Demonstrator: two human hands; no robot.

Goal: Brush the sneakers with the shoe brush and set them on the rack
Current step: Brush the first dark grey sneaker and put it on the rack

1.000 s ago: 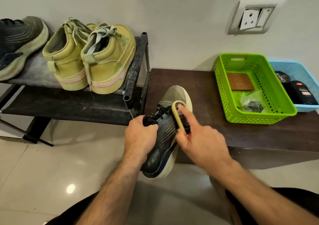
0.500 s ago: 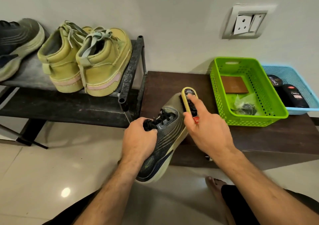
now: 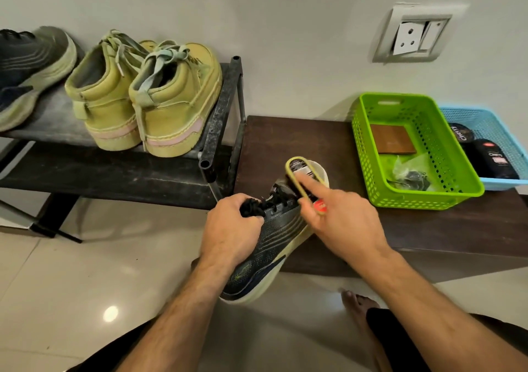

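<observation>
A dark grey sneaker with a pale green sole is held in the air, its toe over the brown bench. My left hand grips it at the collar and laces. My right hand holds a yellow-backed shoe brush against the toe, index finger laid along its back. On the black rack at the left stand two olive high-top sneakers and the matching dark sneaker.
A green basket with a brown block and a plastic bag sits on the bench, with a blue basket holding black polish containers beside it. A wall socket is above. My bare foot rests on the tiled floor.
The brush has slid from the sneaker's midfoot forward to the toe. The sneaker stays in my left hand, tilted much as before.
</observation>
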